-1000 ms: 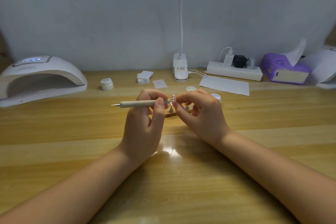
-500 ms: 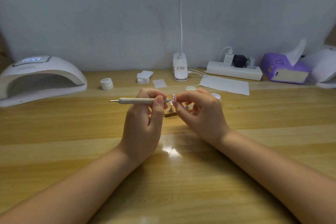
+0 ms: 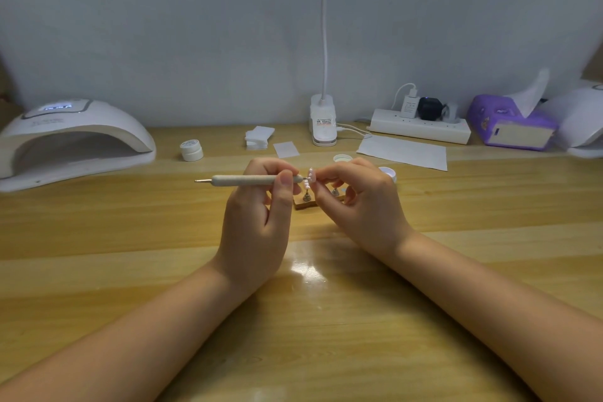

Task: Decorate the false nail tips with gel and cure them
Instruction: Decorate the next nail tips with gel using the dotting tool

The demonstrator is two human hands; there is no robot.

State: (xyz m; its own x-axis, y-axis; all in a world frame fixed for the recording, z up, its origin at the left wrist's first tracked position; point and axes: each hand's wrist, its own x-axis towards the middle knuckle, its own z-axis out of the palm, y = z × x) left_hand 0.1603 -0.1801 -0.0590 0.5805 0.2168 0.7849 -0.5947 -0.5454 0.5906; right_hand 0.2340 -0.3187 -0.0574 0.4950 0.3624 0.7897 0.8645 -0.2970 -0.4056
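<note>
At the centre of the frame, the left hand (image 3: 257, 206) grips a pen-like tool (image 3: 248, 179), its tip at the nail tip (image 3: 310, 177) pinched by the right hand (image 3: 362, 199). Decorating looks under way; next comes the lamp (image 3: 75, 137), upper left on the tabletop (image 3: 130, 271).

pale grey wall (image 3: 195, 26) behind a glossy wooden table (image 3: 98, 238).

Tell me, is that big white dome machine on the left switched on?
On, it seems. The curing lamp shows a lit bluish display on its top panel. Whether the lights inside its opening are glowing, the picture does not show.
</note>
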